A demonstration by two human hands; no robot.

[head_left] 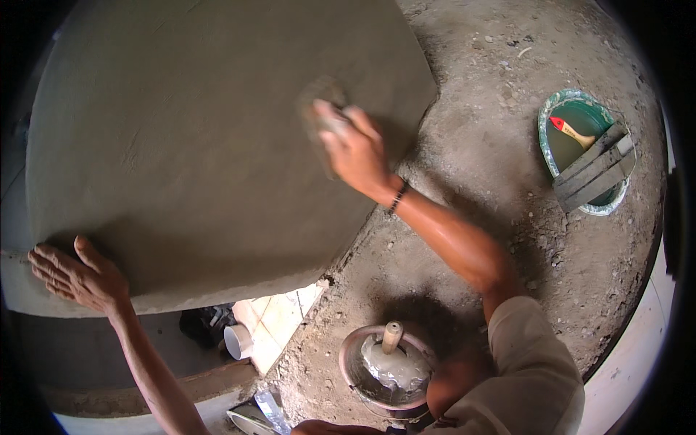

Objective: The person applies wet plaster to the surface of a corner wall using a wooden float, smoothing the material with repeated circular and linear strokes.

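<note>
A broad grey cement surface (217, 145), smooth and damp-looking, spreads across the left and middle of the view. My left hand (85, 279) lies flat at its near left edge with the fingers stretched out and nothing in them. Over the right part of the surface, my right hand (355, 148) is closed around a greyish, long flat block (317, 101), pressed to the cement. Motion smears this block, so I cannot make out its exact kind. A dark band circles my right wrist.
Right, a green bucket (554, 101) of water holds a paintbrush (573, 133); grey boards (598, 170) lie across its rim. Below my right arm, a bowl (348, 351) contains wet mortar (391, 366) and a wooden-handled tool (392, 336). A white pipe (237, 341) and plastic bottle (270, 409) are nearby.
</note>
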